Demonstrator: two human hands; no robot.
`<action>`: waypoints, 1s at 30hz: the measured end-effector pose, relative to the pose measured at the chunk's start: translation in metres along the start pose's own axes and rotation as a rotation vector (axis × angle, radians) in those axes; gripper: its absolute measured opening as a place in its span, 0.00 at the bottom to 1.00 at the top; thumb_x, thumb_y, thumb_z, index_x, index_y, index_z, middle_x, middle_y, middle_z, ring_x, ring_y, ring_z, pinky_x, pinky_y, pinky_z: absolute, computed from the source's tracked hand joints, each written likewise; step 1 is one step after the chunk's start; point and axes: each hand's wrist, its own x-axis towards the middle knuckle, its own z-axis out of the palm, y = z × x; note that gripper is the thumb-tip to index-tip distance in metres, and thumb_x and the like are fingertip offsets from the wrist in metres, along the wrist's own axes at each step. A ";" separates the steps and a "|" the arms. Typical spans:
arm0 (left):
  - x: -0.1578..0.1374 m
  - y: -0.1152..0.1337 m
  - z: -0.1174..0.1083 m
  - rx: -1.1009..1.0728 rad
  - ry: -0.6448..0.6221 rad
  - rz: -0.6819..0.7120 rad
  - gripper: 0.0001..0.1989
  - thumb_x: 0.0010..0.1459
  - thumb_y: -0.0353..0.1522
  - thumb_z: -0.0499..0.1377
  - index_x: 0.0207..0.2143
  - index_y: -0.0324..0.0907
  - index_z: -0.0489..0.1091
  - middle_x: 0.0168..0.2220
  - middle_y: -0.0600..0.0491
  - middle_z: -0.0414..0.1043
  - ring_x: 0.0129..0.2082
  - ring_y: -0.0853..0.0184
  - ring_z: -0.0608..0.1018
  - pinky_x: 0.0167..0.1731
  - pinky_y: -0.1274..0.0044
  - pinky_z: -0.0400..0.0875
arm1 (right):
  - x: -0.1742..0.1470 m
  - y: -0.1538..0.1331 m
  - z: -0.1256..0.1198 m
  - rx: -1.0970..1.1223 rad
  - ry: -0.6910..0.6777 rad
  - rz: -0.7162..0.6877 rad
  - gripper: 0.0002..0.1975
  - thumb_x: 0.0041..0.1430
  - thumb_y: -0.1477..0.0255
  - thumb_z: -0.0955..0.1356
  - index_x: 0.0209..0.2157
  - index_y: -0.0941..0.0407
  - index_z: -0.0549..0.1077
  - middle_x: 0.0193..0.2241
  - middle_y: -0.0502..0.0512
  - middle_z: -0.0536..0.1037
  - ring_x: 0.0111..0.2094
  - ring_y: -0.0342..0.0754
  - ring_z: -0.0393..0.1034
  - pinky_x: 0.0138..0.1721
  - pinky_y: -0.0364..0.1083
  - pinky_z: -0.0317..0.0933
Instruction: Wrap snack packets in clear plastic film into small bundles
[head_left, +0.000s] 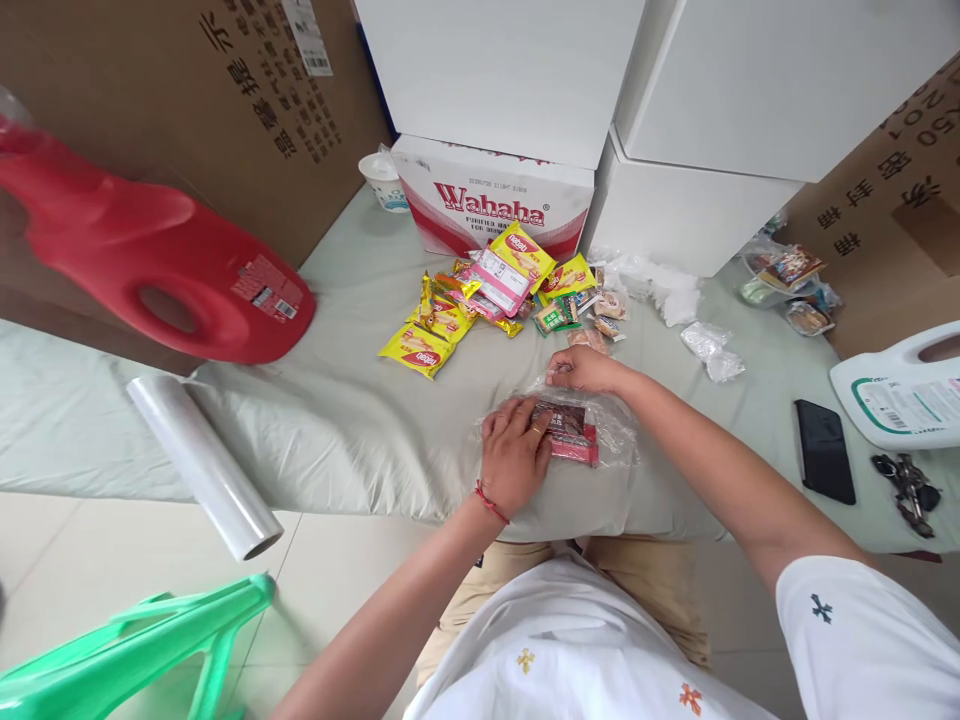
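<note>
A dark brown snack packet (561,420) lies with a red one (585,447) on a sheet of clear plastic wrap (611,500), part of which covers them. My left hand (516,450) rests flat over the left end of the packets, fingers extended, hiding that end. At the far edge of the wrap, my right hand (581,370) is closed in a pinch on the film. Just beyond my hands is a heap of snacks, among them a yellow wafer packet (420,348) and a small green packet (553,316).
Behind the heap stands a Wahaha box (491,205). A red jug (202,230) and a plastic wrap roll (206,465) lie left. Crumpled plastic (712,350), a phone (823,450), keys (909,490) and a white jug (907,390) are right. A green stool (150,640) stands below.
</note>
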 end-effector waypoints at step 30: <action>0.018 -0.076 -0.044 -0.675 0.041 -0.254 0.08 0.53 0.33 0.59 0.36 0.43 0.75 0.40 0.50 0.74 0.44 0.61 0.74 0.51 0.67 0.68 | -0.084 -0.016 0.126 0.076 0.839 -0.213 0.15 0.73 0.63 0.61 0.36 0.54 0.75 0.28 0.51 0.75 0.30 0.46 0.69 0.33 0.45 0.59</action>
